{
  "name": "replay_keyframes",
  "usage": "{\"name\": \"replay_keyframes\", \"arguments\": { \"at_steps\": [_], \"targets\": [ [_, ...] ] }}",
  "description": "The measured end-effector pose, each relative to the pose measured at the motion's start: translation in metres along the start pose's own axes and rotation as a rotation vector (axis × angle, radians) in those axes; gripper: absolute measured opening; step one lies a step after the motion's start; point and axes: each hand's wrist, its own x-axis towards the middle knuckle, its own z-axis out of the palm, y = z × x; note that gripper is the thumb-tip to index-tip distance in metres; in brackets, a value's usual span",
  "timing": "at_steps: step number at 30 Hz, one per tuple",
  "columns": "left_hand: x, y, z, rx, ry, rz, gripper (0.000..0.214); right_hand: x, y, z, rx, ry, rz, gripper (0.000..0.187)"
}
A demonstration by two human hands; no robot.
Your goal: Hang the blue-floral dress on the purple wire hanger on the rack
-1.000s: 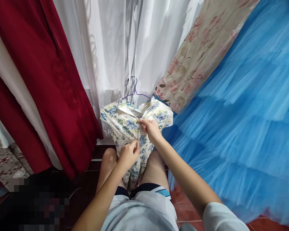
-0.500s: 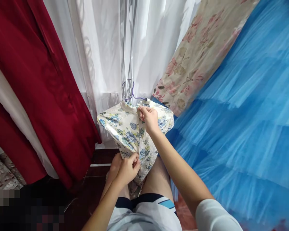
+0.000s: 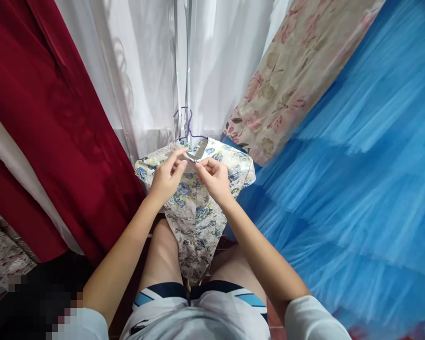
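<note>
A white dress with blue flowers (image 3: 186, 208) hangs from a purple hanger (image 3: 190, 130) in front of me, its neckline facing me and its lower part between my legs. At the neckline, my right hand (image 3: 214, 179) pinches the top edge by the centre seam; whether a zipper pull is between the fingertips is too small to tell. My left hand (image 3: 168, 177) is beside it, on the left of the neckline, with thumb and forefinger apart. Its forefinger reaches the collar edge.
Behind the hanger fall white curtains (image 3: 148, 71). Dark red cloth (image 3: 67, 127) hangs at left. To the right are a beige cloth with pink flowers (image 3: 269, 108) and a wide blue tulle skirt (image 3: 350, 189). Dark floor tiles show below.
My left hand has risen from the dress's middle seam to the neckline and its fingers have parted. The right hand stays at the neckline. The view has shifted slightly.
</note>
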Motion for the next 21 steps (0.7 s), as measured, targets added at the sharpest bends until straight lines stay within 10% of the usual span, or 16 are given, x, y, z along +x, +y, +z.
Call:
{"name": "replay_keyframes", "arguments": {
  "at_steps": [4, 13, 21],
  "targets": [
    [0.023, 0.003, 0.000, 0.129, -0.079, 0.152, 0.023, -0.002, 0.000, -0.002, -0.082, -0.053, -0.017, 0.027],
    [0.030, -0.010, 0.004, 0.033, 0.218, 0.102, 0.023, -0.006, 0.028, 0.004, -0.418, 0.032, -0.179, 0.021],
    [0.040, -0.110, -0.057, -0.267, 0.536, -0.244, 0.034, -0.048, 0.049, -0.011, -0.526, -0.015, -0.083, 0.038]
  ]
}}
